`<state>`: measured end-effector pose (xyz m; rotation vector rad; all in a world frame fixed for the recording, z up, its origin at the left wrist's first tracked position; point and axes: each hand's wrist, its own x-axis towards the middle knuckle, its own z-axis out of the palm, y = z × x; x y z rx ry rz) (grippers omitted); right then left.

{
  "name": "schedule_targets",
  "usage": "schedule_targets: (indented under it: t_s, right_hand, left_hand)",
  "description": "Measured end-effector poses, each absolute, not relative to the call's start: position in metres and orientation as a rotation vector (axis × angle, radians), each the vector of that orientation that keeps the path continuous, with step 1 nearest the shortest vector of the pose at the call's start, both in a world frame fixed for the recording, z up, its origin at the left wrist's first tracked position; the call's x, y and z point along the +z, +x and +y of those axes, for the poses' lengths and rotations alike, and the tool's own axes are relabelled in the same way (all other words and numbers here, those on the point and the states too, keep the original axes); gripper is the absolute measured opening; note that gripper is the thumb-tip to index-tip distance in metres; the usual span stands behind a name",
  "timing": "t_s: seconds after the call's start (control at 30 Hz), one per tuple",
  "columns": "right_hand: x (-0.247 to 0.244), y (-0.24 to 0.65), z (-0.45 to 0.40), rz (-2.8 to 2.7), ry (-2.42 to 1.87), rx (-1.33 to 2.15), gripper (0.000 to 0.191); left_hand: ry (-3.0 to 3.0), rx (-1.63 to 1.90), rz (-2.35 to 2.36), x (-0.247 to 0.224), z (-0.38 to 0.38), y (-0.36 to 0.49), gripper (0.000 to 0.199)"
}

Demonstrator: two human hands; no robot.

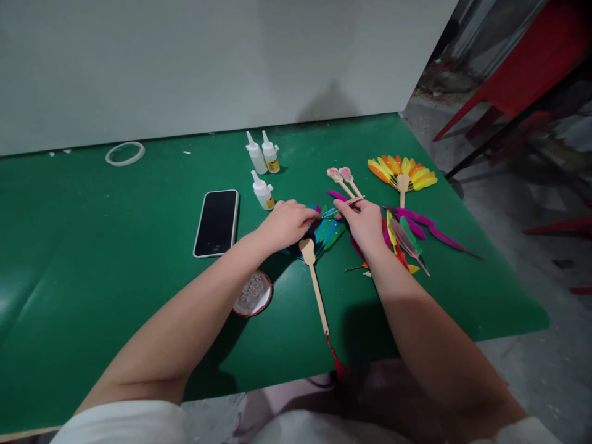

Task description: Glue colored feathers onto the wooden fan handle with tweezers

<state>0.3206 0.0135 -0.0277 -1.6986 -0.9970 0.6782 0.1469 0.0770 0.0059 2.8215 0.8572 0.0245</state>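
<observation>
At the near edge of the green surface (134, 246), a red tassel (339, 367) is hanging from the lower end of the wooden handle (319, 296). The handle is extending away from you, and its broad head is lying against the blue-green feather fan (330, 232), which is spreading out beneath and between your hands. Left of the handle, a round dish (253, 293) is holding small pale pieces and is sitting partly behind your left forearm. Your left hand (287, 223) is reaching over the left part of the fan, with its fingers bent to a narrow pinch near the tip of a thin item (355, 200); whether they are gripping anything, you cannot tell. Your right hand (364, 223) is pinching that thin item between its fingers above the fan's right side. Loose colored feathers (409, 237) are lying beside and beyond your right hand, in magenta, green, yellow and red. A phone (216, 223) is lying face up to the left of your left hand. Beyond your hands, two wooden sticks with pink tops (346, 175) are lying side by side, and a yellow-orange fan (403, 172) is lying to their right. Three white bottles (263, 191) are standing beyond your left hand; a pale ring (124, 154) is lying far left. A light panel (198, 61) is rising behind the surface, and a red chair (522, 68) is standing at far right.
</observation>
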Motion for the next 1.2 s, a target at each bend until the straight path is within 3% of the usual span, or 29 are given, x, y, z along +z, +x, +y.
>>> schedule_targets:
  t_s: [1.2]
  right_hand:
    - [-0.0297,0.3202,0.0137,-0.999,-1.711,0.679,0.038]
  left_hand:
    - [2.852,0.048,0.824,0.0028,0.0759,0.1469,0.035]
